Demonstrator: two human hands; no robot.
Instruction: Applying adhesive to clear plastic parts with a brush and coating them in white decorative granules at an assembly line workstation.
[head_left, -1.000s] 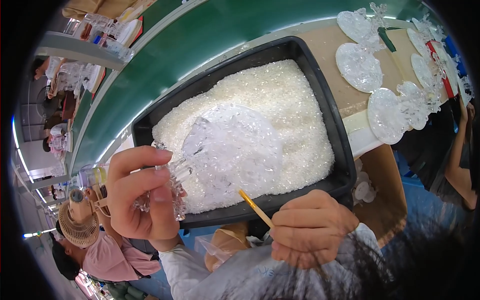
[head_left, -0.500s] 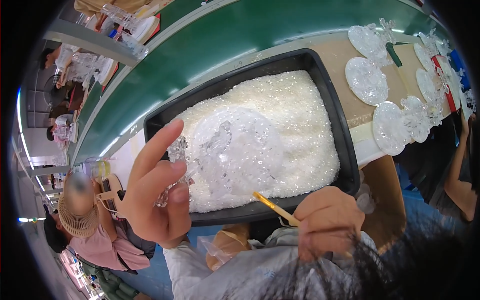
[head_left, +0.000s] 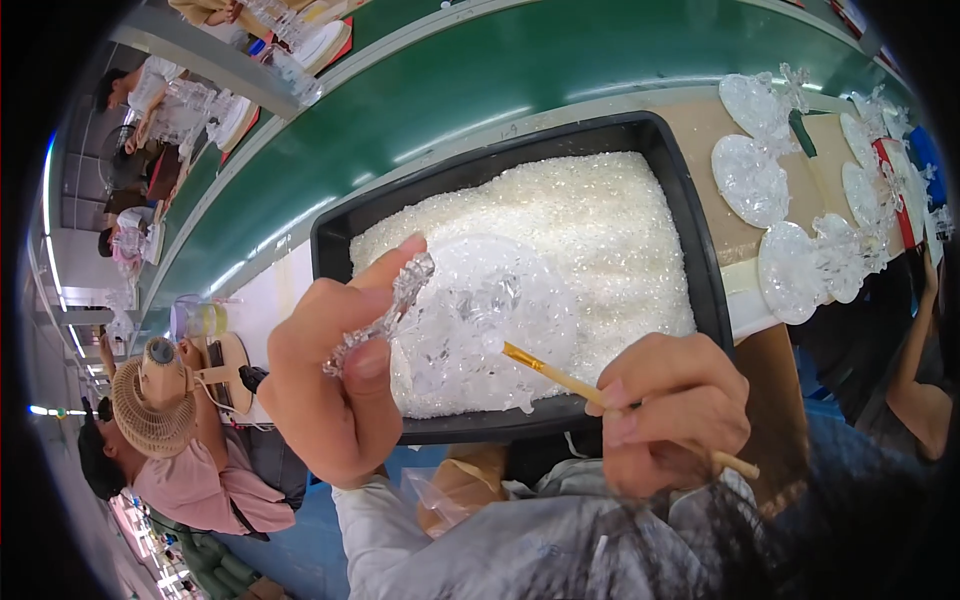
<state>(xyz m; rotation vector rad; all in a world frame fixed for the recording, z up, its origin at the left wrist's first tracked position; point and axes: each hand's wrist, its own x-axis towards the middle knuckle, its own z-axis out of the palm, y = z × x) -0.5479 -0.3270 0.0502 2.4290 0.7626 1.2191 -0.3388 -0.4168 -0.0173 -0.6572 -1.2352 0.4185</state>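
My left hand (head_left: 335,385) is closed around the narrow, knobbly part of a clear, glass-like ornament (head_left: 510,300), tilted above a tray of granules. The ornament's broad round disc spreads to the right of my fingers, with clear, irregular shapes on it. In my right hand (head_left: 680,410), fingers closed, is a thin paintbrush (head_left: 545,370) with a wooden handle and gold ferrule. Its pale bristle tip lies at the ornament's near side; whether it touches is hard to tell. Sparkling white granules (head_left: 630,230) fill the black tray (head_left: 705,260) underneath.
Several similar clear ornaments with round discs (head_left: 750,180) lie on brown board to the right. A green conveyor belt (head_left: 480,120) runs behind the tray. A beige fan (head_left: 155,405) stands at left beside a person in pink (head_left: 215,470). Another person's arm (head_left: 920,390) shows at far right.
My left hand has turned and shifted right, tilting the ornament. The brush tip has come up to the ornament as my right hand rose slightly. The whole view has also shifted a little.
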